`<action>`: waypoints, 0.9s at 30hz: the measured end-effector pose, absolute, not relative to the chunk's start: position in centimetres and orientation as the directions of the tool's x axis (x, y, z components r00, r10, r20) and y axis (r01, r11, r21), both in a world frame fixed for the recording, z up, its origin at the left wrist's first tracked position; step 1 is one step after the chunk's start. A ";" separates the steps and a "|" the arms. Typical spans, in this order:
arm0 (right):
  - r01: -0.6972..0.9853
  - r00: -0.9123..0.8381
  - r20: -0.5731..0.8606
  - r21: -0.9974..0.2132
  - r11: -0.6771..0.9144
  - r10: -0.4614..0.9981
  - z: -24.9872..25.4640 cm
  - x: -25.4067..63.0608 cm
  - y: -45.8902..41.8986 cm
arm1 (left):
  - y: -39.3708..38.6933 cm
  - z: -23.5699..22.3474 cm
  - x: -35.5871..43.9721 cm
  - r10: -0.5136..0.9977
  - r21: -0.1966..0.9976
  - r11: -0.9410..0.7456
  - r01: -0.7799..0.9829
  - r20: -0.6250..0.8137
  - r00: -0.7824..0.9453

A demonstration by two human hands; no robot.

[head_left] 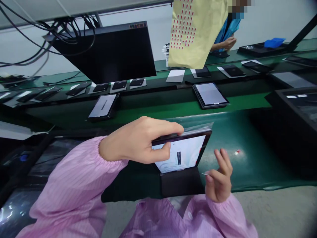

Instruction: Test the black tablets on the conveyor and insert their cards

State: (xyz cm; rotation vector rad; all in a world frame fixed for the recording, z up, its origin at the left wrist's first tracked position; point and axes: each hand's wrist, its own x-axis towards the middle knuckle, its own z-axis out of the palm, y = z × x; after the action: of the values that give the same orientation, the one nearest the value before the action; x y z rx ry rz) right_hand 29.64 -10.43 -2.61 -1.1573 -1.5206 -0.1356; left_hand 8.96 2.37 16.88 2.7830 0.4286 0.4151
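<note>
My left hand (pixel 138 140) grips the top edge of a tablet (pixel 188 153), thumb over the lit screen and index finger along the upper edge. The tablet is tilted up toward me, and clear film sticks up behind its top edge. Below it lies a dark flat panel (pixel 182 181); I cannot tell whether the two are joined. To the right of the tablet, my right hand (pixel 220 177) pinches a thin light-coloured pin (pixel 204 174) between thumb and index finger, other fingers raised. The pin is apart from the tablet. A small red-and-white piece (pixel 237 152) lies on the green mat (pixel 247 172).
Two lit tablets, one left (pixel 102 106) and one right (pixel 211 95), lie on the green bench ahead. Behind them, dark devices line a belt. A monitor (pixel 106 53) and yellow sheet (pixel 195 33) hang above. A black bin (pixel 294 112) stands right; a co-worker's hands (pixel 228 43) show beyond.
</note>
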 end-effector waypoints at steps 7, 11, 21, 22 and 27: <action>0.864 0.036 0.852 -0.289 0.412 0.522 -2.3 24.6 -9.7 | 3.3 17.3 11.2 0.315 0.399 -0.884 0.244 0.122 0.941; 0.804 -0.137 0.883 -0.166 0.571 0.449 -2.6 24.6 -10.8 | 3.5 17.2 11.9 0.301 0.426 -0.877 0.222 0.128 0.945; 0.884 -0.123 0.923 -0.064 0.463 0.363 -1.0 28.0 -8.5 | 2.8 17.2 11.7 0.300 0.475 -0.860 0.186 0.177 0.937; 0.890 -0.142 0.922 -0.040 0.454 0.359 -0.9 27.9 -8.3 | 2.7 17.2 11.5 0.325 0.480 -0.855 0.197 0.200 0.924; 0.875 -0.148 0.930 -0.035 0.482 0.336 -1.1 28.0 -8.0 | 1.6 17.1 9.3 0.485 0.550 -0.792 0.267 0.300 0.821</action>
State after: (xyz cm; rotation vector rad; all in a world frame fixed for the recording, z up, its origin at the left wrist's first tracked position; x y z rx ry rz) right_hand 28.04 -7.95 -1.06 -1.0402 -1.7139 -0.6645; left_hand 9.30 1.57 17.05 2.5073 0.5561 0.5945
